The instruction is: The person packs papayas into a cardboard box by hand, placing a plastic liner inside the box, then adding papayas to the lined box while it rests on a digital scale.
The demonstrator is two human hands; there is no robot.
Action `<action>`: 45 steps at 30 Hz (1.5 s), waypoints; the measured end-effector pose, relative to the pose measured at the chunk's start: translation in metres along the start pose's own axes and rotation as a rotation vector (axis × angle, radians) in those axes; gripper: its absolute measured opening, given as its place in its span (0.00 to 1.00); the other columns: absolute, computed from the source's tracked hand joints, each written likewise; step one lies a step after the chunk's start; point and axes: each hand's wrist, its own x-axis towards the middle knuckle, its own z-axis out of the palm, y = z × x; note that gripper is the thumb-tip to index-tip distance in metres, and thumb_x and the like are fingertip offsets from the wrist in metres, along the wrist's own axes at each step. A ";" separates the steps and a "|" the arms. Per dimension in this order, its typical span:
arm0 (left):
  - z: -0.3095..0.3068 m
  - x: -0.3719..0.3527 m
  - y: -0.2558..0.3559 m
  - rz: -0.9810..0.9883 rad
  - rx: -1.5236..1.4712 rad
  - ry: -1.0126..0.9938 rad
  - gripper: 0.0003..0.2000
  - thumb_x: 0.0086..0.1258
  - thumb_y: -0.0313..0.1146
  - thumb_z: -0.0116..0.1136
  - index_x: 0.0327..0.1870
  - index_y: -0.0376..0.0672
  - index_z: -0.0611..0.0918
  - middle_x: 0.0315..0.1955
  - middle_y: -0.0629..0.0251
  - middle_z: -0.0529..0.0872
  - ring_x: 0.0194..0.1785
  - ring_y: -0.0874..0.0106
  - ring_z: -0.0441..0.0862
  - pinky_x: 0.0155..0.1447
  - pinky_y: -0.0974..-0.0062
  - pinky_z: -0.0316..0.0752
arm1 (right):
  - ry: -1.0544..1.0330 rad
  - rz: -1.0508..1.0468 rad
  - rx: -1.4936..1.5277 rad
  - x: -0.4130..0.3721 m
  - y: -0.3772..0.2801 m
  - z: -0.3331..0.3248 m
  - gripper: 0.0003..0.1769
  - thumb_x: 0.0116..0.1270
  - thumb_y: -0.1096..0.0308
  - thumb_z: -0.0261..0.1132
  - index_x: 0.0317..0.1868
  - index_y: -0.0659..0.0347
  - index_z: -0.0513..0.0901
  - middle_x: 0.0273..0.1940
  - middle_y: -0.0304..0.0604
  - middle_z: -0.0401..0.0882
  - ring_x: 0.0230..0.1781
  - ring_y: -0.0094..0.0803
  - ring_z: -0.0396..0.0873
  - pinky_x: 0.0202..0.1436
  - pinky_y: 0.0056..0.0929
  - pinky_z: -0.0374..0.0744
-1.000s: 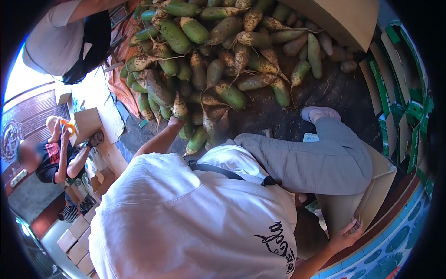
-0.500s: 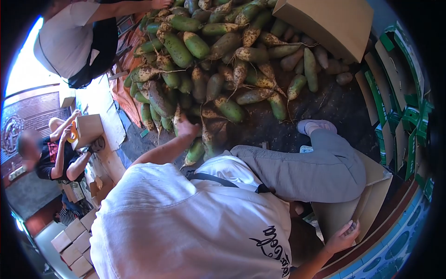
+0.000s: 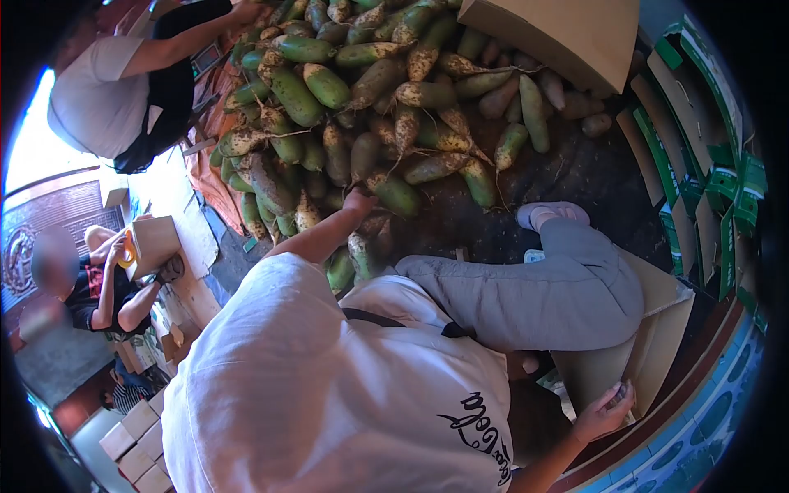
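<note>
A big heap of soil-marked green radishes (image 3: 300,92) with pale root ends covers the dark ground sheet. My left hand (image 3: 360,200) is at the near side of the heap, its fingers curled against the root end of one green radish (image 3: 396,195). Part of those fingers is hidden. Other radishes (image 3: 360,255) lie under my left forearm. Off to the right, my right hand (image 3: 604,415) is closed beside an open cardboard box (image 3: 657,353). Something small and greyish shows at its fingertips, too small to make out.
A large carton (image 3: 559,37) stands behind the heap. Green-edged folded cartons (image 3: 715,197) line the right side, near a tiled edge (image 3: 707,427). One person (image 3: 107,99) reaches into the heap; another (image 3: 99,283) holds tape against a box (image 3: 154,244). Boxes (image 3: 136,444) are stacked lower left.
My left hand has moved right and up, from one radish's root end to another's. My right hand stays by the box. The whole view has shifted slightly.
</note>
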 end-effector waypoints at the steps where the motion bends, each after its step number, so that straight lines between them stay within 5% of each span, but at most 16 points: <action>1: 0.009 0.005 -0.001 -0.054 -0.006 -0.037 0.28 0.55 0.46 0.66 0.52 0.34 0.75 0.48 0.52 0.81 0.52 0.60 0.79 0.54 0.68 0.73 | -0.011 0.020 0.013 0.000 0.000 -0.001 0.14 0.70 0.69 0.55 0.52 0.67 0.75 0.46 0.53 0.78 0.44 0.45 0.80 0.46 0.36 0.77; 6: 0.037 0.011 0.013 -0.356 -0.273 -0.246 0.24 0.59 0.48 0.64 0.45 0.35 0.79 0.40 0.59 0.83 0.38 0.65 0.81 0.40 0.68 0.75 | -0.019 0.013 0.046 0.001 -0.001 -0.003 0.14 0.70 0.70 0.55 0.52 0.67 0.75 0.46 0.54 0.78 0.44 0.45 0.80 0.47 0.36 0.77; 9: 0.066 0.016 0.024 -0.516 -0.719 -0.172 0.23 0.61 0.50 0.63 0.43 0.37 0.80 0.37 0.62 0.84 0.32 0.67 0.80 0.34 0.70 0.74 | -0.058 0.038 0.031 0.002 -0.004 -0.010 0.14 0.69 0.70 0.55 0.52 0.67 0.75 0.46 0.54 0.78 0.44 0.46 0.79 0.47 0.37 0.77; 12: 0.075 0.023 0.035 -0.595 -0.784 -0.105 0.28 0.56 0.54 0.64 0.48 0.37 0.78 0.44 0.61 0.81 0.42 0.65 0.78 0.44 0.69 0.72 | -0.031 -0.002 0.015 0.001 -0.003 -0.010 0.13 0.69 0.70 0.56 0.51 0.67 0.75 0.46 0.54 0.78 0.43 0.47 0.79 0.47 0.37 0.77; 15: 0.067 0.031 0.055 -0.664 -0.333 -0.045 0.35 0.51 0.57 0.66 0.53 0.37 0.75 0.52 0.60 0.78 0.52 0.62 0.76 0.54 0.68 0.70 | -0.019 -0.044 -0.020 0.001 -0.005 -0.013 0.12 0.69 0.71 0.56 0.50 0.67 0.74 0.42 0.53 0.77 0.41 0.48 0.78 0.43 0.40 0.76; 17: 0.067 0.035 0.064 -0.730 -0.325 0.036 0.40 0.48 0.60 0.67 0.56 0.37 0.74 0.57 0.59 0.76 0.58 0.60 0.75 0.61 0.68 0.69 | -0.022 -0.044 -0.029 0.000 -0.003 -0.015 0.12 0.69 0.72 0.56 0.51 0.67 0.73 0.42 0.53 0.77 0.40 0.48 0.78 0.42 0.40 0.76; 20: 0.080 0.052 0.055 -0.822 -0.688 0.225 0.36 0.48 0.54 0.71 0.53 0.36 0.75 0.57 0.59 0.76 0.55 0.64 0.77 0.59 0.70 0.70 | -0.060 0.014 -0.024 -0.001 -0.007 -0.020 0.12 0.68 0.72 0.56 0.51 0.66 0.73 0.41 0.53 0.77 0.39 0.47 0.79 0.41 0.40 0.76; 22: 0.099 0.098 0.012 -0.778 -0.646 -0.037 0.32 0.46 0.47 0.74 0.50 0.36 0.76 0.54 0.58 0.78 0.53 0.63 0.77 0.57 0.68 0.71 | -0.071 0.033 -0.017 -0.001 -0.008 -0.022 0.12 0.68 0.73 0.57 0.51 0.66 0.73 0.40 0.53 0.77 0.38 0.47 0.79 0.41 0.40 0.77; 24: 0.096 0.090 0.016 -0.787 -1.151 -0.082 0.26 0.49 0.44 0.72 0.48 0.42 0.78 0.47 0.61 0.81 0.51 0.65 0.78 0.55 0.64 0.71 | -0.046 0.017 -0.011 0.000 -0.006 -0.019 0.12 0.68 0.73 0.57 0.51 0.66 0.73 0.40 0.53 0.77 0.37 0.46 0.79 0.40 0.39 0.77; 30: 0.033 0.014 0.052 -0.616 -0.980 -0.439 0.17 0.58 0.46 0.64 0.46 0.53 0.79 0.42 0.69 0.83 0.48 0.68 0.79 0.55 0.63 0.70 | -0.027 -0.035 -0.014 0.018 -0.009 -0.012 0.12 0.67 0.74 0.57 0.50 0.66 0.74 0.40 0.52 0.78 0.37 0.45 0.79 0.40 0.37 0.77; 34: -0.005 -0.030 0.076 -0.577 -1.285 -0.653 0.20 0.59 0.42 0.64 0.50 0.45 0.77 0.48 0.62 0.81 0.53 0.62 0.77 0.64 0.56 0.66 | 0.050 -0.008 0.092 0.041 -0.019 -0.010 0.11 0.66 0.75 0.58 0.49 0.67 0.76 0.40 0.52 0.79 0.38 0.44 0.79 0.41 0.37 0.77; 38: -0.043 -0.060 0.126 -0.284 -1.221 -0.840 0.25 0.57 0.38 0.64 0.56 0.39 0.73 0.51 0.58 0.80 0.55 0.61 0.76 0.65 0.57 0.66 | 0.150 -0.110 0.188 0.075 -0.051 -0.009 0.11 0.65 0.77 0.60 0.48 0.67 0.76 0.40 0.52 0.79 0.37 0.43 0.79 0.40 0.35 0.77; 41: -0.066 -0.066 0.172 0.135 -1.056 -0.940 0.28 0.56 0.35 0.65 0.58 0.39 0.71 0.52 0.59 0.79 0.57 0.63 0.75 0.65 0.59 0.65 | 0.185 -0.175 0.351 0.101 -0.088 -0.013 0.11 0.63 0.77 0.61 0.47 0.66 0.77 0.37 0.51 0.79 0.35 0.42 0.79 0.38 0.34 0.77; 45: -0.103 -0.099 0.254 0.623 -0.827 -0.839 0.32 0.49 0.24 0.67 0.59 0.40 0.68 0.48 0.65 0.78 0.52 0.72 0.75 0.60 0.71 0.69 | 0.097 -0.265 0.528 0.133 -0.138 -0.023 0.11 0.59 0.76 0.64 0.44 0.64 0.78 0.37 0.47 0.78 0.35 0.43 0.79 0.39 0.36 0.77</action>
